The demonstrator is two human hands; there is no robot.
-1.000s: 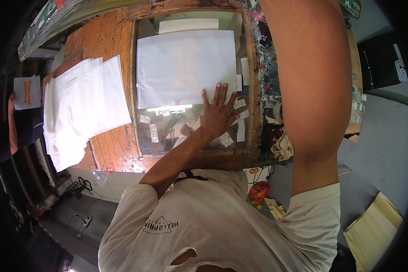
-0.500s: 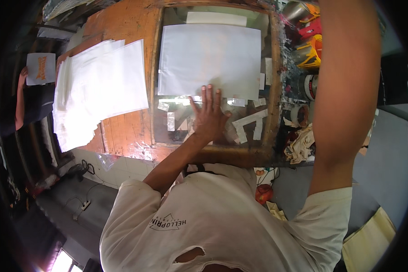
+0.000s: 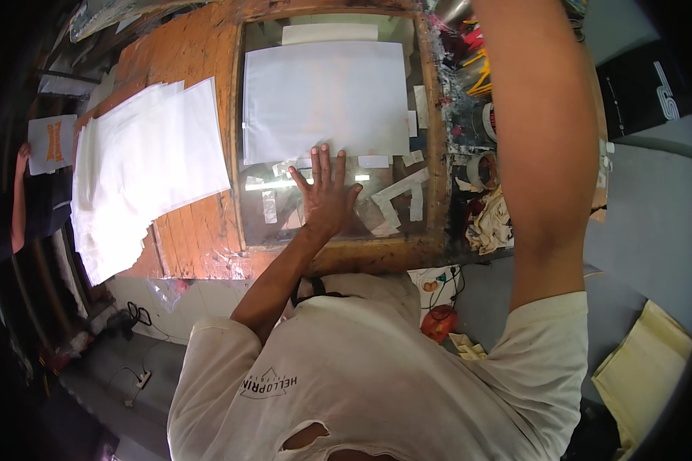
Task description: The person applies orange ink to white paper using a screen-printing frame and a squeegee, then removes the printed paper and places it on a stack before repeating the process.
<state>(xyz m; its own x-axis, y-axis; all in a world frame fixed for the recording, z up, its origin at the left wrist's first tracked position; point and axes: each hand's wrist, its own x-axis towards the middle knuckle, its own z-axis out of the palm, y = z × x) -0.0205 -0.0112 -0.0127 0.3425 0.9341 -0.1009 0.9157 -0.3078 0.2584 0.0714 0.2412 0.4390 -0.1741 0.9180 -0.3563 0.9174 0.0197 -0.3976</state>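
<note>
A white rectangular sheet point(image 3: 327, 100), perhaps a thin bag, lies flat on a glass panel point(image 3: 292, 207) set in a wooden frame. Faint orange shows through its middle. My left hand point(image 3: 324, 192) is spread, palm down, over the glass, its longer fingertips at the sheet's near edge. My right forearm reaches up and away along the right side; its hand is beyond the upper edge of the picture. Strips of tape and pale card are stuck about the glass around the sheet.
Left of the glass, a fanned stack of white sheets point(image 3: 154, 154) rests on the wooden table point(image 3: 184, 238). Paint-smeared containers, a tape roll point(image 3: 482, 170) and a crumpled cloth point(image 3: 490, 223) crowd the right edge. At far left another person's hand point(image 3: 23, 154) holds a printed sheet point(image 3: 52, 144).
The view has shifted, so the table and sheet appear farther left. My left hand stays spread at the sheet's near edge. The other person still holds up the printed sheet.
</note>
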